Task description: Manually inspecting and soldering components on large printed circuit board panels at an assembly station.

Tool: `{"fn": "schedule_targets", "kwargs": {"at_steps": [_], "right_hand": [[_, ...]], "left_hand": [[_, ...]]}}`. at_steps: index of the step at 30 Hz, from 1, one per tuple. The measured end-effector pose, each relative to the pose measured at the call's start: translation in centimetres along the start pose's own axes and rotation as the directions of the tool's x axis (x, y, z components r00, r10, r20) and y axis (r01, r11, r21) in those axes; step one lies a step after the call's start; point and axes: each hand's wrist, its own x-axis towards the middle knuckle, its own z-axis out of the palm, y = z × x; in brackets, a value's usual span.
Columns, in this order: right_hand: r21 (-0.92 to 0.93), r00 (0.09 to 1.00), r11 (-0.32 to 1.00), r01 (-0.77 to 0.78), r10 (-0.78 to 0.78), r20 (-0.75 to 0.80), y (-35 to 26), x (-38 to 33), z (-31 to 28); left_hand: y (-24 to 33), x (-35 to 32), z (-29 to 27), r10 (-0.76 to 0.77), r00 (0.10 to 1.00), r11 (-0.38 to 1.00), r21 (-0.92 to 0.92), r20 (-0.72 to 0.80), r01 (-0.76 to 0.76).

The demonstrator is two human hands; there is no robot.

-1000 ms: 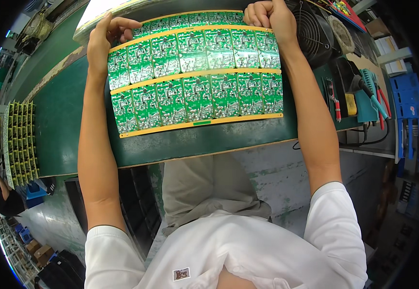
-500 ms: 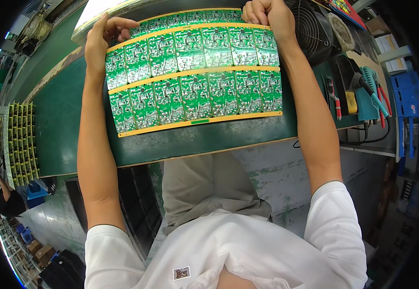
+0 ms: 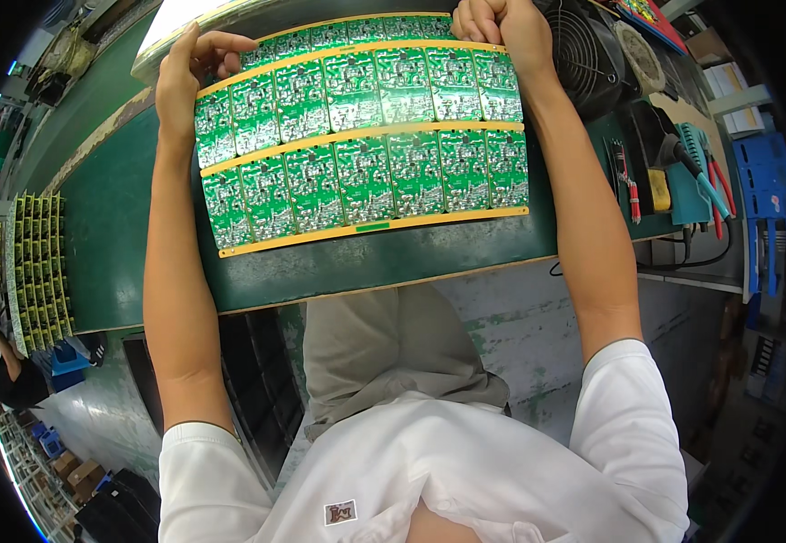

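Note:
A large panel of green circuit boards [image 3: 357, 176] with yellow strips is tilted toward me above the bench, its solder side showing. My left hand [image 3: 196, 68] grips its far left corner, fingers curled at the edge. At the far right corner my right hand [image 3: 497, 25] is closed on the panel, knuckles up and fingertips partly hidden. Beyond the far strip, another row of green boards [image 3: 348, 33] shows between my hands; whether it is the same panel bent back or a second one, I cannot tell.
A green bench top [image 3: 113, 244] lies under the panel. At right are a black fan [image 3: 583, 54], red-handled tweezers [image 3: 633, 199], a soldering iron [image 3: 696, 167] and a blue rack [image 3: 767, 199]. More upright board panels [image 3: 38, 271] stand at left, near another person [image 3: 13, 371].
The panel and both hands have shifted very slightly to the left and away from me. The grip looks the same.

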Motion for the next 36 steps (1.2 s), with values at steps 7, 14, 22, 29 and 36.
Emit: {"fn": "schedule_targets", "kwargs": {"at_steps": [7, 14, 22, 29, 36], "right_hand": [[-0.018, 1.0, 1.0, 0.01, -0.01, 0.0, 0.1, 0.3, -0.1], [-0.041, 1.0, 0.999, 0.021, -0.021, -0.007, 0.0, -0.4, 0.0], [-0.072, 0.999, 0.997, 0.036, -0.038, -0.026, 0.1, -0.3, 0.0], [-0.072, 0.997, 0.995, 0.069, -0.072, -0.04, 0.1, -0.6, 0.1], [-0.065, 0.996, 0.994, 0.086, -0.086, 0.0, 0.1, -0.4, -0.1]], "left_hand": [[-0.1, 0.2, -0.2, -0.003, 1.0, 1.0, -0.008, -0.007, 0.003], [0.2, 0.2, 0.1, -0.015, 1.0, 1.0, -0.01, -0.015, 0.014], [0.7, -0.1, 0.6, -0.044, 0.998, 0.999, -0.019, -0.032, 0.044], [0.9, -0.2, 0.7, -0.093, 0.995, 0.993, -0.073, -0.026, 0.091], [1.1, -0.3, 0.9, -0.105, 0.994, 0.991, -0.083, -0.029, 0.102]]}}
